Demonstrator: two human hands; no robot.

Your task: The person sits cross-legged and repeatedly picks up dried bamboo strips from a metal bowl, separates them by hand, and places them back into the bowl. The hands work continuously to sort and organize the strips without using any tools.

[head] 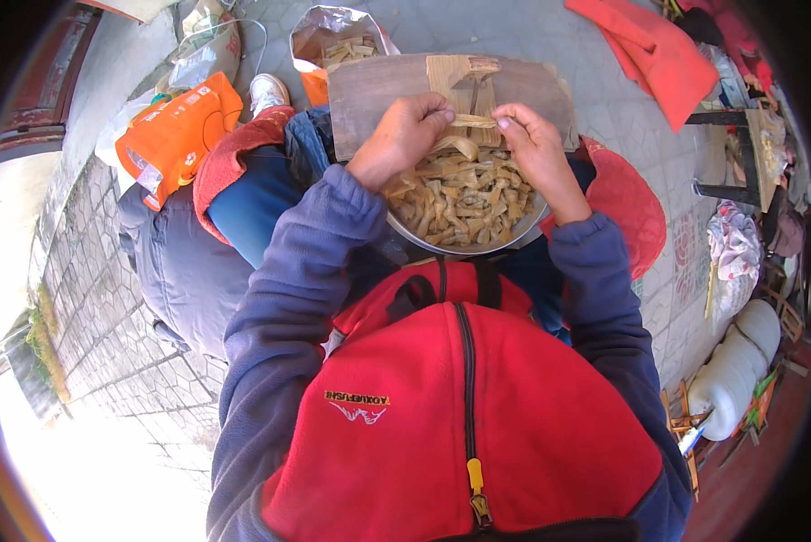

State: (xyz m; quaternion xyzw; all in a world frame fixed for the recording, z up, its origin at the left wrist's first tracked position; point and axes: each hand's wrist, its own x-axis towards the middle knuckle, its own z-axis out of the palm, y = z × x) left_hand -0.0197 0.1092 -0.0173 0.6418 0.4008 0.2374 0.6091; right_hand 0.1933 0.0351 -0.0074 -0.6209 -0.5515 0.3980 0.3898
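My left hand [400, 134] pinches one end of a pale tan, fibrous strip [473, 121], perhaps dried bamboo shoot. Finger and thumb of my right hand [535, 148] grip its other end, so the strip spans level between both hands. Just beyond it, a wooden piece with a raised block [481, 66] lies on a brown wooden board [378, 95]; a thin dark upright part, possibly a blade, shows below the block. Under my hands, a round metal basin [446, 250] holds many short tan pieces [476, 203]. A longer curled strip [458, 145] rests at its far side.
Past the board's left corner stands an open bag [348, 49] of tan pieces. An orange bag [182, 132] lies to the left above a dark padded garment [182, 264]. Red cloth [656, 61], a small stool [751, 159] and white plastic containers [734, 372] occupy the right side.
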